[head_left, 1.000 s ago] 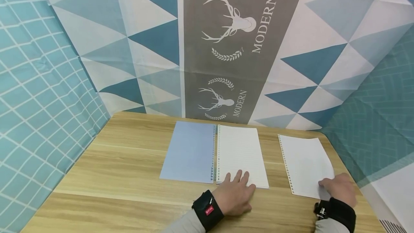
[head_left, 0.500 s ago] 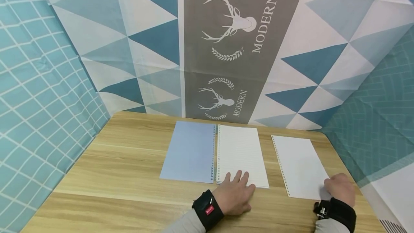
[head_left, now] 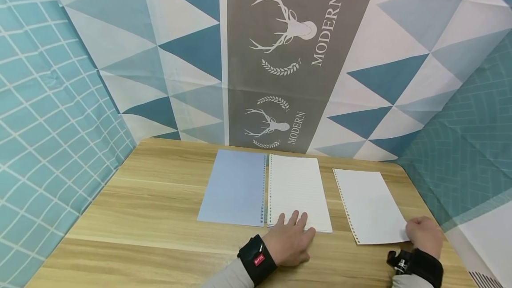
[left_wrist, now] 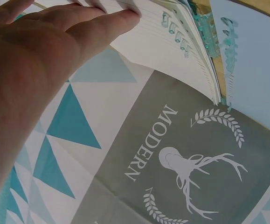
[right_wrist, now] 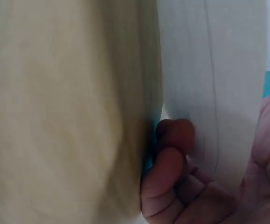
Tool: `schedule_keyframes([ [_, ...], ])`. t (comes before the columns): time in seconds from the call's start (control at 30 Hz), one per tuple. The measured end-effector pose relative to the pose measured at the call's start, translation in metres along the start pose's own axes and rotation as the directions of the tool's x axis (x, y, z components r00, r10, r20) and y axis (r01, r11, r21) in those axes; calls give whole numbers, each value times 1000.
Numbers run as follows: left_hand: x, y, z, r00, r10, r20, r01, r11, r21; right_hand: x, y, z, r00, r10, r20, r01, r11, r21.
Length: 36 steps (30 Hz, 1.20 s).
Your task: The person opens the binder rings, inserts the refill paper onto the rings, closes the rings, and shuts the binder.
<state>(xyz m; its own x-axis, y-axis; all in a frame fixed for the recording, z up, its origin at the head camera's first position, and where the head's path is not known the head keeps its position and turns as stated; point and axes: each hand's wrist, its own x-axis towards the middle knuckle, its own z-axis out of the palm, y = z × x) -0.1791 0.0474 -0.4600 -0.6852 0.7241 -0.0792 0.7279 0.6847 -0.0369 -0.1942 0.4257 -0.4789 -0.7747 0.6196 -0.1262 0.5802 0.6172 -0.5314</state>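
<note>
An open ring-bound notebook lies on the table, its blue cover (head_left: 236,188) on the left and its lined white pages (head_left: 299,186) on the right. My left hand (head_left: 291,240) rests on the pages' lower edge with the fingers spread; the left wrist view shows the pages (left_wrist: 158,42) and teal binding rings (left_wrist: 208,35) beyond it. To the right is a loose white sheet (head_left: 368,206) with holes down its left edge. My right hand (head_left: 426,236) pinches its lower right corner. In the right wrist view, curled fingers (right_wrist: 165,170) lie against the sheet (right_wrist: 209,70).
The wooden table (head_left: 152,217) stretches out to the left of the notebook. A patterned cloth (head_left: 276,57) hangs behind its back edge, and teal cloths (head_left: 48,83) stand at both sides. Each wrist wears a black strap (head_left: 258,259).
The loose sheet has shifted left, towards the notebook, and its right side lies flatter. My right hand has moved slightly right, to the sheet's corner. My left hand stays in place.
</note>
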Motion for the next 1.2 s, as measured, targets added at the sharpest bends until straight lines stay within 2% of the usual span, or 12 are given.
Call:
schedule_keyframes([
  [0.17, 0, 0, 1, 1000, 3, -5, -3, 1000, 21, 2, 2, 0, 1000, -5, -1, 5, 998, 58],
  [0.3, 0, 0, 1, 1000, 5, -1, -5, 1000, 23, 4, -1, 2, 993, 77, 92, -90, 985, 147],
  [0.47, 0, 0, 1, 1000, 2, 10, -2, 1000, 6, 13, -2, 10, 961, 169, 220, -233, 922, 308],
  [0.67, 1, 0, 0, 1000, -5, 19, 5, 1000, -15, 25, 4, 13, 930, 197, 312, -325, 835, 444],
  [0.77, 1, 0, 0, 1000, -5, 22, 6, 1000, -17, 26, 4, 10, 921, 157, 357, -331, 800, 500],
  [0.83, 1, 0, 0, 1000, -6, 24, 6, 1000, -18, 24, 5, 5, 905, 72, 420, -319, 768, 556],
  [0.9, 1, 0, 0, 1000, -5, 25, 5, 1000, -16, 21, 5, -1, 875, -31, 483, -312, 727, 612],
  [1.0, 1, 0, 0, 1000, -1, 17, 2, 1000, -13, 19, 7, -7, 819, -167, 548, -314, 670, 673],
  [1.1, 1, 0, 0, 1000, 4, 3, -4, 1000, -10, 19, 10, -9, 805, -216, 553, -311, 639, 703],
  [1.2, 1, 0, 0, 1000, 11, -8, -11, 1000, -9, 19, 10, -9, 801, -228, 554, -311, 631, 710],
])
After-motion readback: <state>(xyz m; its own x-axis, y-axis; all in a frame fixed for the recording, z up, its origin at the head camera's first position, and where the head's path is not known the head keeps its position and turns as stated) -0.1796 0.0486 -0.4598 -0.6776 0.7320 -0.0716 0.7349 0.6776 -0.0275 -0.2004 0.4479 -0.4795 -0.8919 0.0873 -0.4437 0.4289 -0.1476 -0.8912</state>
